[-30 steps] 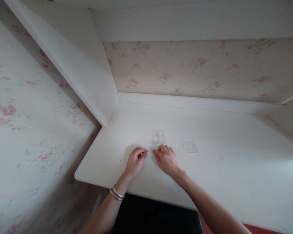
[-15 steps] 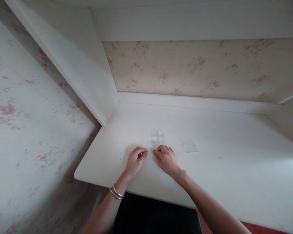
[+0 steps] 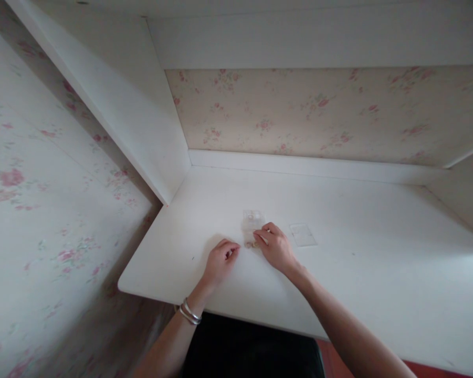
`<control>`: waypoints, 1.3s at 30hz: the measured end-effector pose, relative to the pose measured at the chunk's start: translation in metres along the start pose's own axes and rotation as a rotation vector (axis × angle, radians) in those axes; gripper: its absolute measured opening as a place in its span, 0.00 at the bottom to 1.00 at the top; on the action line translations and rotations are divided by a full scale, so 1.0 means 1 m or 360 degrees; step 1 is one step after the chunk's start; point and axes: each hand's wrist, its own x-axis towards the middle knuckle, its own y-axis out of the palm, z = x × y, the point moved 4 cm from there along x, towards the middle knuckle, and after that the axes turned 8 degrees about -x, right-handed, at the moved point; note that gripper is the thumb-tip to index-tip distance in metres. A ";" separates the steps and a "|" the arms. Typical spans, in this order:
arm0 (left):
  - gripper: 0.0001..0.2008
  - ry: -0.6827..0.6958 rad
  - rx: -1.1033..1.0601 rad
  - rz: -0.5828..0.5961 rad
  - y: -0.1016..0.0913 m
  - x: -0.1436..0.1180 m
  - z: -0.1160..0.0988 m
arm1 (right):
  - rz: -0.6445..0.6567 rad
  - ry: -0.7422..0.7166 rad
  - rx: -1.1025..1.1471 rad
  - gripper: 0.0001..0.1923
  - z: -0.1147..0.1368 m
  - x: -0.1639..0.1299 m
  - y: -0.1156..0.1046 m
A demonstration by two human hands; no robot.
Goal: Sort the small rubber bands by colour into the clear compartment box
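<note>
- The left hand [image 3: 220, 261] is at the bench [image 3: 216, 199], fingers curled and thumb tip near the forefinger; whether it grasps anything cannot be told.
- The right hand [image 3: 277, 249] has its thumb and forefinger drawn together over the near right part of the clear box [image 3: 253, 216]; whether something small is pinched there is hidden.
- The box lies flat on the bench, ahead of the gap between the hands; a small round thing [image 3: 251, 216] shows in its far left part.
- Two small rings [image 3: 248, 245] lie side by side at the near end of the box, just beside the right fingertips; whether they touch the box is too small to tell.
- The clear plate [image 3: 303, 235] lies flat to the right of the box, apart from it and from the right hand.
- Silver bangles [image 3: 190, 311] circle the left wrist.
</note>
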 end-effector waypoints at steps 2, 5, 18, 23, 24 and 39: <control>0.10 0.0022 0.0065 0.0013 0.002 -0.001 -0.002 | -0.0022 0.0045 -0.0025 0.13 -0.006 0.012 -0.002; 0.11 0.0041 0.0131 0.0022 0.003 -0.003 -0.005 | -0.0002 0.0073 -0.0075 0.13 -0.013 0.030 -0.002; 0.11 0.0089 0.0200 0.0046 0.002 -0.004 -0.007 | 0.0187 0.0010 -0.0231 0.14 -0.020 0.064 0.013; 0.11 0.0100 0.0215 0.0070 0.004 -0.004 -0.007 | -0.0079 0.0143 0.0008 0.15 -0.034 0.042 -0.004; 0.11 0.0100 0.0215 0.0072 0.005 -0.004 -0.007 | -0.0108 0.0180 0.0076 0.15 -0.037 0.035 -0.007; 0.10 0.0096 0.0324 0.0147 0.017 0.009 -0.019 | -0.0195 0.0553 0.0507 0.17 -0.046 -0.076 -0.008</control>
